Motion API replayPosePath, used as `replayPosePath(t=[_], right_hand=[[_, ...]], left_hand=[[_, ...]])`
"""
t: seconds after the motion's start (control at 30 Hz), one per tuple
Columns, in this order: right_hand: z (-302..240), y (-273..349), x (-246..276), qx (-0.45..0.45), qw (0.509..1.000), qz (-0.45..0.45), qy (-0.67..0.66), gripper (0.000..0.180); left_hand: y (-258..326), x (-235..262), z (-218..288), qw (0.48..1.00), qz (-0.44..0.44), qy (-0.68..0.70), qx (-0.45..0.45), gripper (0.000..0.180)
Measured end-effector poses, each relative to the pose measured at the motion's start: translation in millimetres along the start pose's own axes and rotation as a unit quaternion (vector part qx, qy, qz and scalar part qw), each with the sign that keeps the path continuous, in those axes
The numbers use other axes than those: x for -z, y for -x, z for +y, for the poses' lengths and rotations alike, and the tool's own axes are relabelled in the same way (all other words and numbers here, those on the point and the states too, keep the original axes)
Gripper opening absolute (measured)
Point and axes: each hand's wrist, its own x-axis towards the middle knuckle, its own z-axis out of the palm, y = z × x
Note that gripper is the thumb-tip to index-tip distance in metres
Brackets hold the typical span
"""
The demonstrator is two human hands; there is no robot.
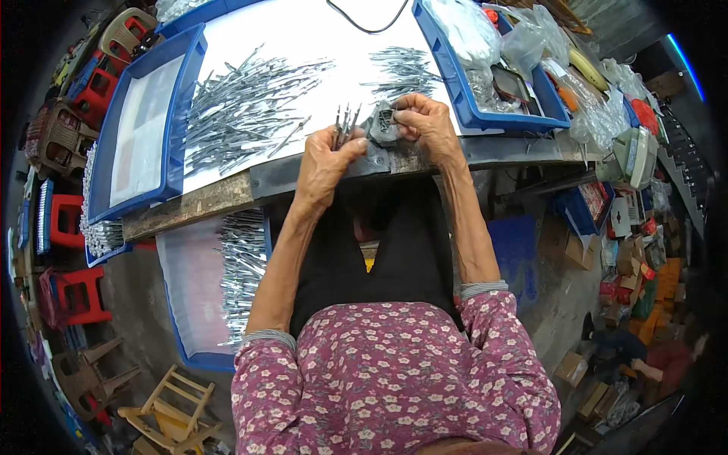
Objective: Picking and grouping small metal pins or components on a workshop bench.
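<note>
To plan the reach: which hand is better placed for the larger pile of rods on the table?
Probably the left hand: it is nearer the larger pile than the right hand, though it already holds rods.

I wear a plum-coloured top (394, 371) patterned with cream flowers, its sleeves (497, 322) ending in grey striped cuffs (485, 288), and black trousers (415, 262).

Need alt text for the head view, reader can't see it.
A person's left hand holds several thin metal rods while the right hand touches a small dark-grey object, its details unclear, at the table's near edge. Beyond lie a large rod pile and a smaller one, between blue trays at left and right.
</note>
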Motion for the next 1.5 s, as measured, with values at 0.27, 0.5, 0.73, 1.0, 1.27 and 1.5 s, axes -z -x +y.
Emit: replayPosePath(t=[0.27, 0.5, 0.73, 1.0, 1.27, 1.5], right_hand=[[-12.7, 5.2, -7.4, -0.003, 0.993, -0.02, -0.114, 0.007], [-18.9, 10.2, -19.1, 0.004, 0.986, -0.034, -0.161, 0.008], [-13.4, 9.6, -20.1, -0.005, 0.984, -0.038, -0.172, 0.009], [-9.9, 12.8, -23.5, -0.002, 0.985, -0.033, -0.167, 0.008], [-6.3, 25.4, -29.9, 0.008, 0.996, 0.005, -0.083, 0.008], [-2.3, 34.7, -23.2, 0.027, 0.996, 0.005, -0.08, 0.008]], left_hand=[[8.9, -10.6, -17.8, 0.999, -0.012, 0.04, 0.0, 0.021], [10.3, -9.6, -19.5, 1.0, -0.004, 0.029, 0.002, 0.022], [12.7, -7.3, -19.3, 1.0, -0.001, 0.006, 0.0, 0.016], [15.0, -4.7, -25.4, 0.998, 0.008, -0.06, -0.03, 0.023], [19.2, -7.0, -28.9, 0.993, 0.005, -0.088, -0.072, 0.017], [20.7, -17.1, -21.0, 0.996, -0.03, -0.071, -0.04, 0.008]])
